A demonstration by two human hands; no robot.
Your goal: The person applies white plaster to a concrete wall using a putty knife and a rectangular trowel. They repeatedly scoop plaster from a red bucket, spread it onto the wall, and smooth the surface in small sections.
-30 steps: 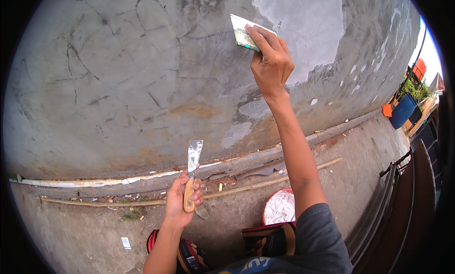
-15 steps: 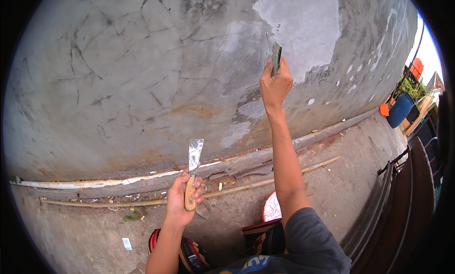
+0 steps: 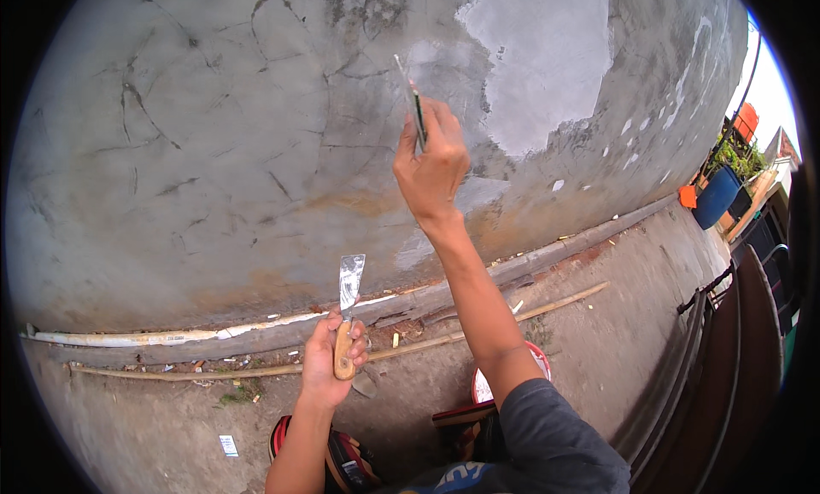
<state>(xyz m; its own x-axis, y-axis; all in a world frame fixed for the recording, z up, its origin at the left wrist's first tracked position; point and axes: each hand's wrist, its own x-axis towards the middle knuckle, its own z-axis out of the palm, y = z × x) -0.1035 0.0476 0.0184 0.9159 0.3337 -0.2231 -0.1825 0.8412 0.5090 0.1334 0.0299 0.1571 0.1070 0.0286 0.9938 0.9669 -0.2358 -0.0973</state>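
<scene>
My right hand (image 3: 434, 165) grips a wide, flat spreader blade (image 3: 410, 92), seen nearly edge-on against the cracked grey wall (image 3: 213, 135), just left of a pale filler patch (image 3: 547, 58). A thin light smear shows around the blade. Lower down, my left hand (image 3: 329, 357) holds a putty knife (image 3: 349, 280) upright by its wooden handle, its metal blade streaked with white. Below my right arm, a red-rimmed bucket (image 3: 478, 385) of white paste is partly hidden by the arm.
A white pipe (image 3: 128, 340) and a bamboo pole (image 3: 213, 374) run along the wall's foot on a concrete floor with scattered debris. At right are dark brown metal panels (image 3: 743, 340); farther back stand a blue barrel (image 3: 716, 199), an orange object (image 3: 688, 197) and plants.
My right hand and spreader have moved down since a second ago, first rightward, then leftward, with the blade turned edge-on. The bucket became more covered. My left hand has barely moved.
</scene>
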